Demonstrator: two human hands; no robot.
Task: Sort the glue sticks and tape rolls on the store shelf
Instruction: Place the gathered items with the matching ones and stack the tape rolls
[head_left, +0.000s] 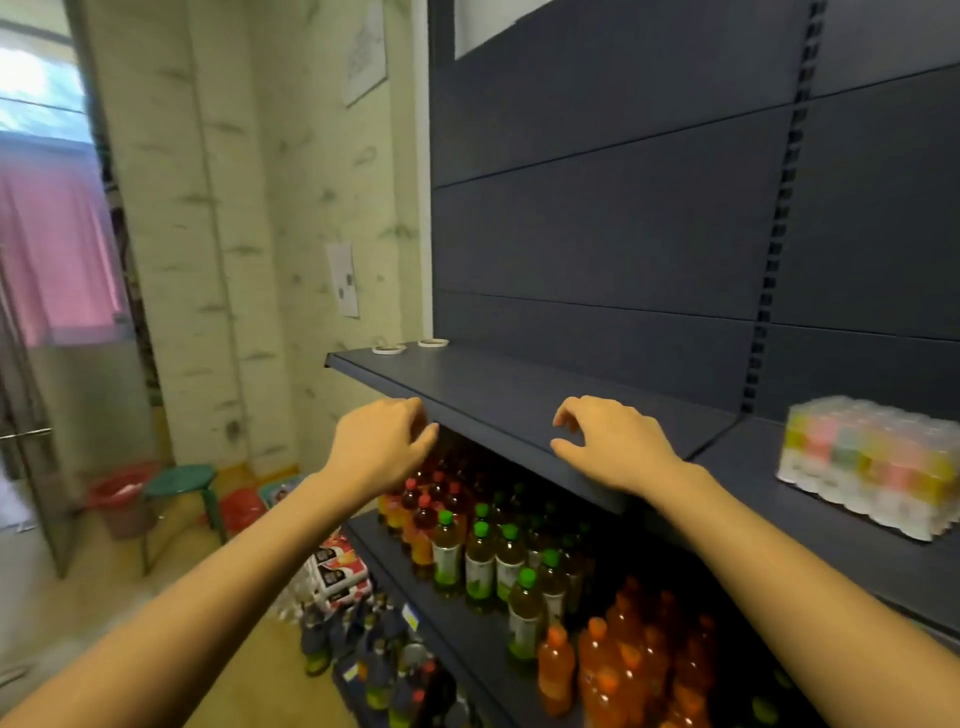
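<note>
Item: dark blue store shelf (519, 395), seen from above its front edge. Task goods: two white tape rolls, lying flat at the far left corner of the shelf, the left roll (388, 349) just beside the right roll (432, 342), apart, neither touched. Glue sticks: none that can be told for certain; a shrink-wrapped pack (872, 467) of pastel pink, yellow and blue pieces sits on the adjoining shelf section to the right, contents too blurred to name. Left hand (384, 441): at the front edge of the shelf towards its left end, fingers loosely curled, grip released, nothing seen in it. Right hand (613, 441): over the front edge near the middle, palm down, fingers loosely bent, grip released, holding nothing. Both hands well apart from the tape rolls. Lower shelf: green-capped bottles (480, 561) in rows, red-capped bottles (423, 512) behind them at the left, orange bottles (613, 660) at the right. Floor, left of the shelving: green stool (182, 480), red bucket (122, 493) beside it. Wall: paper notice (344, 280).
</note>
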